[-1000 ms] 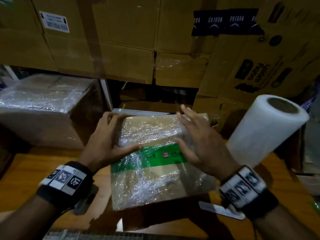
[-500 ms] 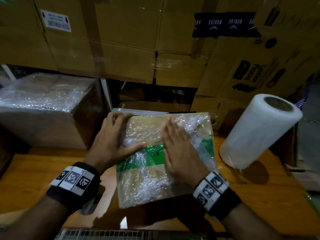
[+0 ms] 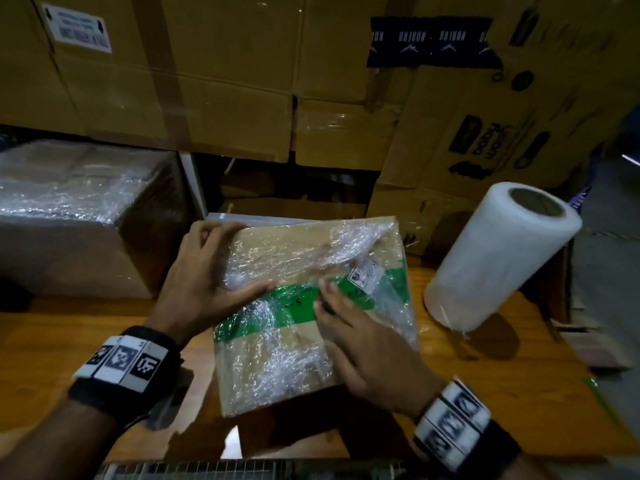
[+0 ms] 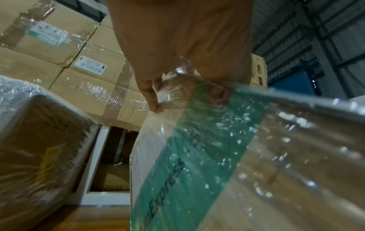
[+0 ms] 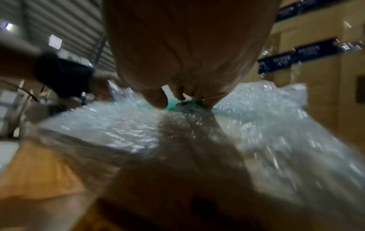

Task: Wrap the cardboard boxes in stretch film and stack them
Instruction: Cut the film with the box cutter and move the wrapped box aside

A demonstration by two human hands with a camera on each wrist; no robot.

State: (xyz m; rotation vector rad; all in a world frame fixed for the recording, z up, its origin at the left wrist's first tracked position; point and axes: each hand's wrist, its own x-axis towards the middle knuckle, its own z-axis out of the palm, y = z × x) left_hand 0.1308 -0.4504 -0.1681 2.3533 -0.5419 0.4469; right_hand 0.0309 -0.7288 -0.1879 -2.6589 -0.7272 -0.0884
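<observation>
A cardboard box with a green band (image 3: 304, 355), covered in crinkled stretch film, lies on the wooden table (image 3: 52, 344) in front of me. My left hand (image 3: 214, 271) grips its far left corner, fingers curled over the edge and thumb on top; the left wrist view shows the left hand (image 4: 177, 46) on the box (image 4: 217, 156). My right hand (image 3: 360, 341) lies flat on the top, straight fingers pressing the film near the green band. In the right wrist view the right hand (image 5: 187, 54) is blurred above the box's film (image 5: 118, 132). The stretch film roll (image 3: 498, 258) stands tilted to the right.
A larger film-wrapped box (image 3: 79, 216) sits on the table at the left, close to my left hand. Stacked brown cartons (image 3: 225, 81) form a wall behind. A white frame (image 3: 194, 188) stands between them. A metal grid (image 3: 207, 471) runs along the near edge.
My right hand has slid from the far right of the box top back toward me over the film. The box has turned a little. My left hand kept its hold.
</observation>
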